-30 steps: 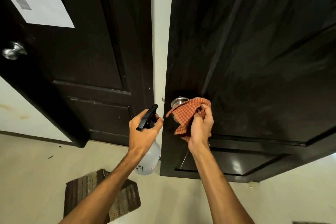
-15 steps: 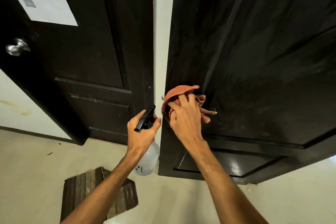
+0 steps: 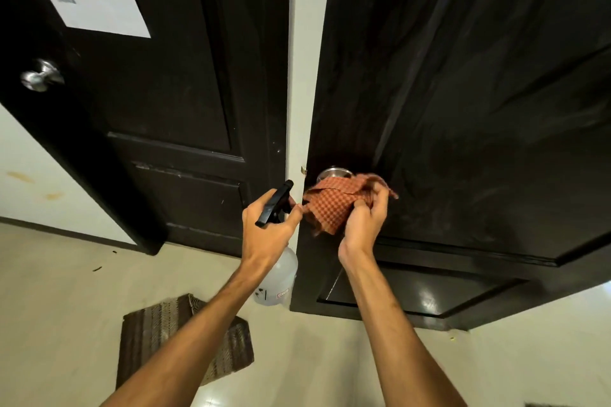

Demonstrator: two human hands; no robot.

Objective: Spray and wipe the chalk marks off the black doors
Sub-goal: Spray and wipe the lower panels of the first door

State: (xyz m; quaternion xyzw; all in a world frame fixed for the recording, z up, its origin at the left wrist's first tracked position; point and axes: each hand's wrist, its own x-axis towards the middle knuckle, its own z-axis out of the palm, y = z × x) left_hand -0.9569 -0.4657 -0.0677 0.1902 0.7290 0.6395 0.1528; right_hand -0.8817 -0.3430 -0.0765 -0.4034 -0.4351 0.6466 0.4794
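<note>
The right hand [image 3: 362, 225] is bunching a crumpled orange-red checked woven cloth [image 3: 330, 205], fingers curling into its folds, just below the round polished metal knob [image 3: 332, 172] of the glossy black panelled right door [image 3: 463, 109]. That door's surface is showing faint streaky smears. The left hand [image 3: 267, 231] is gripping the neck of a translucent plastic spray bottle with a black trigger head [image 3: 279, 277], which is hanging beside the door's edge. A brown woven mat [image 3: 185, 340] is lying on the near floor.
</note>
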